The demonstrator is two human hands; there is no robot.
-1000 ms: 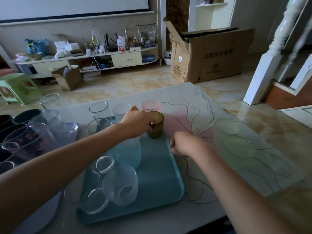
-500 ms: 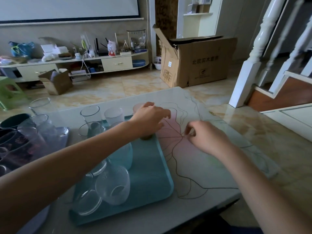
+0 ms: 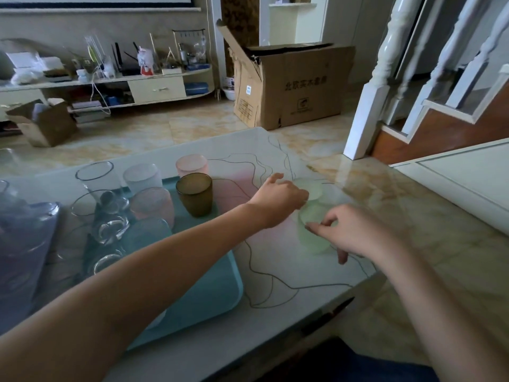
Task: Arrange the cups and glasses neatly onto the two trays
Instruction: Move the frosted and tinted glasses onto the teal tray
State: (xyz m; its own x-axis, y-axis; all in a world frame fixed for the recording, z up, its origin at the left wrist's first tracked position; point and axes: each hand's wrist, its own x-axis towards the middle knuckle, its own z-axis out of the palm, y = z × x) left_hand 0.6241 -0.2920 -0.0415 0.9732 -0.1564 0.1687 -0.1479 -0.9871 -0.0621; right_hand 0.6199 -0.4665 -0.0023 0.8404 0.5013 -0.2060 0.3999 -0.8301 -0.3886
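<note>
Cups and glasses crowd the teal tray (image 3: 209,296) on the left of the surface (image 3: 275,312): an amber cup (image 3: 194,194) upright at its far right corner, a pink frosted cup (image 3: 153,205) just left of it, clear glasses (image 3: 106,208) farther left, some lying on their sides. A second pink cup (image 3: 191,165), a white frosted cup (image 3: 141,177) and a tall clear glass (image 3: 97,177) stand at the tray's far edge. Two pale green cups sit on the surface to the right, well apart from the tray.

The big cardboard box (image 3: 289,84) on the floor bears printed Chinese characters, too blurred to read with certainty.

Half a second ago the left hand (image 3: 278,199) was at the amber cup; now it has let go and reaches right, fingers curled round the far green cup (image 3: 312,188). The right hand (image 3: 352,232) has moved to the near green cup (image 3: 314,230) and pinches its rim.
</note>
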